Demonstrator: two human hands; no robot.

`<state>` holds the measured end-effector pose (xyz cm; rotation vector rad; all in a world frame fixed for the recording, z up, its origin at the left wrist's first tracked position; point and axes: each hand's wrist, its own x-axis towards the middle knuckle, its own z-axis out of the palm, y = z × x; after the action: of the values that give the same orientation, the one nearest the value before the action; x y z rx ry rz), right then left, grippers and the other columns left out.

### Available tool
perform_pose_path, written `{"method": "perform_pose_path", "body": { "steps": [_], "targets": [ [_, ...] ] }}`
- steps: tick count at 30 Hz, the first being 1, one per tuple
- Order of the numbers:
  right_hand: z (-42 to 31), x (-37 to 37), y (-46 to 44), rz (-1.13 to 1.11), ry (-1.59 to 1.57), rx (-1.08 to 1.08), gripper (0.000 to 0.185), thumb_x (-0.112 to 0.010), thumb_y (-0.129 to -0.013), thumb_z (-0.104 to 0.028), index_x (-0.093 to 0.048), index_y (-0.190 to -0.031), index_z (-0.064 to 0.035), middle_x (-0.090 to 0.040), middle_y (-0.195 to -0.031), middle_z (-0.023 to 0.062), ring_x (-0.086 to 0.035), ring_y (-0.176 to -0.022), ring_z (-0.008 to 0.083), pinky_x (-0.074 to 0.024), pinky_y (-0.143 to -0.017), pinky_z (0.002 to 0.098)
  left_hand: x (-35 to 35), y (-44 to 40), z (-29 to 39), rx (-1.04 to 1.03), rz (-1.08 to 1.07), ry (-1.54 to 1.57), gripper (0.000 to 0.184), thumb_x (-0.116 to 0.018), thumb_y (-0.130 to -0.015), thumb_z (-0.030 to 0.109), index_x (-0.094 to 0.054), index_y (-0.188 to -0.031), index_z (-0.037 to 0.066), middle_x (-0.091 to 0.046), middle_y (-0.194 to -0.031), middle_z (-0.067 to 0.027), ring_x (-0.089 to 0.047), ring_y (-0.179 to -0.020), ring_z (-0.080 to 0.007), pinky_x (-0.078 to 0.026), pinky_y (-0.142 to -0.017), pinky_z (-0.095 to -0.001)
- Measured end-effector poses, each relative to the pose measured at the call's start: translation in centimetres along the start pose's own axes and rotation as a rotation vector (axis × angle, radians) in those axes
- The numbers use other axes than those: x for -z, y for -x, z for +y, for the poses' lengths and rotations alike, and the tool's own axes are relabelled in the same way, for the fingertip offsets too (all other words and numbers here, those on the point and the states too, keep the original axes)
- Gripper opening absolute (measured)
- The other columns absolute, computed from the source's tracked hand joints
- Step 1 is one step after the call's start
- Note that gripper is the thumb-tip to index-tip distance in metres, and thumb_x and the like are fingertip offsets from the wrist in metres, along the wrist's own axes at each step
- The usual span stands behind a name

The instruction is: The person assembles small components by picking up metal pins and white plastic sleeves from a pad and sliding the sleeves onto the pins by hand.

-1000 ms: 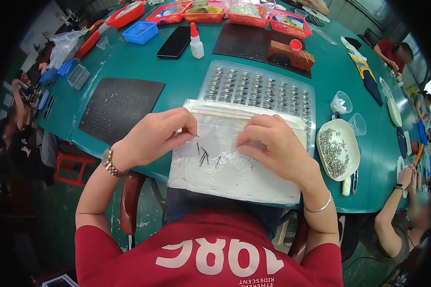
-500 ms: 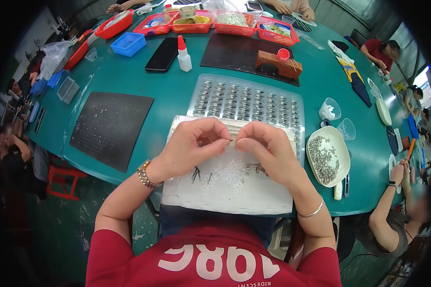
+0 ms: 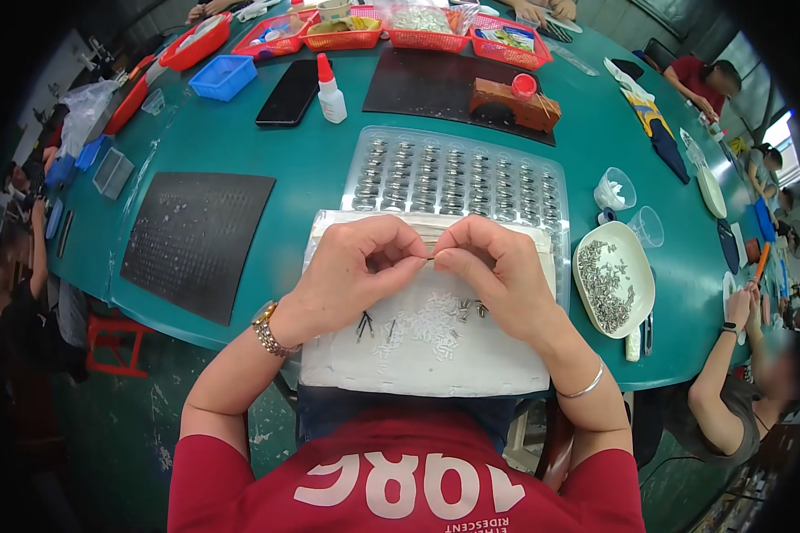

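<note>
A green table [image 3: 302, 164] carried a dark mat [image 3: 196, 244] on the left, with a blue basket [image 3: 224, 87], a black phone [image 3: 287, 94] and a red-capped bottle [image 3: 332, 103] farther back, near red baskets [image 3: 427, 41] and a second dark mat [image 3: 409, 84]. To the right stood a cream dish [image 3: 643, 275] of small metal parts, just beside two clear cups [image 3: 648, 233]. A clear tray [image 3: 561, 244] lay nearer the middle, partly covered by a white board [image 3: 507, 366] bearing dark pins [image 3: 364, 325] and tiny pale pieces [image 3: 431, 327].
</note>
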<state>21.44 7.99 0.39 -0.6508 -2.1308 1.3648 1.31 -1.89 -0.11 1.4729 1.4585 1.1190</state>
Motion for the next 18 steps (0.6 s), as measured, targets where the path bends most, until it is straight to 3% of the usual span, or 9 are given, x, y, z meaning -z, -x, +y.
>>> {"method": "perform_pose_path", "body": {
  "steps": [5,8,11,14,18],
  "targets": [
    [-0.5,0.0,0.1,0.000,0.044,-0.005,0.011,-0.067,-0.095,-0.009,-0.067,-0.099,0.0018,-0.067,-0.079,0.0101,-0.059,-0.066,0.0168,-0.0470,-0.063,0.0315,-0.1,0.0,0.1,-0.018,0.016,-0.043,0.009,-0.071,-0.091,0.006,-0.071,-0.099,0.001,-0.069,-0.085,0.0010,-0.058,-0.071,-0.0027,-0.050,-0.065,-0.0203],
    [-0.4,-0.4,0.1,0.050,0.139,0.142,0.010,-0.070,-0.093,-0.008,-0.064,-0.094,0.0003,-0.066,-0.081,0.0106,-0.063,-0.070,0.0229,-0.0491,-0.064,0.0343,-0.2,0.0,0.2,-0.022,0.024,-0.072,0.011,-0.072,-0.091,0.008,-0.072,-0.099,0.001,-0.070,-0.084,-0.0002,-0.059,-0.069,-0.0037,-0.050,-0.064,-0.0212],
    [0.5,-0.9,-0.2,0.155,0.474,0.513,0.014,-0.072,-0.089,-0.010,-0.060,-0.090,-0.0025,-0.064,-0.083,0.0105,-0.065,-0.076,0.0290,-0.0507,-0.068,0.0370,-0.1,-0.1,0.4,0.010,0.002,-0.062,0.007,-0.071,-0.092,0.004,-0.070,-0.098,0.000,-0.068,-0.086,0.0018,-0.058,-0.073,-0.0017,-0.049,-0.066,-0.0194],
    [0.5,-1.1,-0.1,0.154,0.697,0.554,0.018,-0.073,-0.087,-0.013,-0.057,-0.087,-0.0048,-0.063,-0.083,0.0096,-0.065,-0.078,0.0299,-0.0510,-0.070,0.0375,0.0,-0.3,0.1,0.055,-0.025,0.033,0.006,-0.069,-0.092,0.002,-0.068,-0.098,0.000,-0.068,-0.089,0.0025,-0.059,-0.075,-0.0009,-0.050,-0.068,-0.0184],
    [0.6,-0.7,-0.1,0.120,0.546,0.477,0.013,-0.072,-0.088,-0.012,-0.063,-0.090,-0.0043,-0.065,-0.081,0.0092,-0.066,-0.077,0.0286,-0.0506,-0.071,0.0374,0.2,-0.6,-0.3,0.085,-0.040,0.120,0.008,-0.071,-0.092,0.007,-0.071,-0.097,0.001,-0.067,-0.084,0.0037,-0.059,-0.073,0.0003,-0.049,-0.066,-0.0179]
  ]
}}
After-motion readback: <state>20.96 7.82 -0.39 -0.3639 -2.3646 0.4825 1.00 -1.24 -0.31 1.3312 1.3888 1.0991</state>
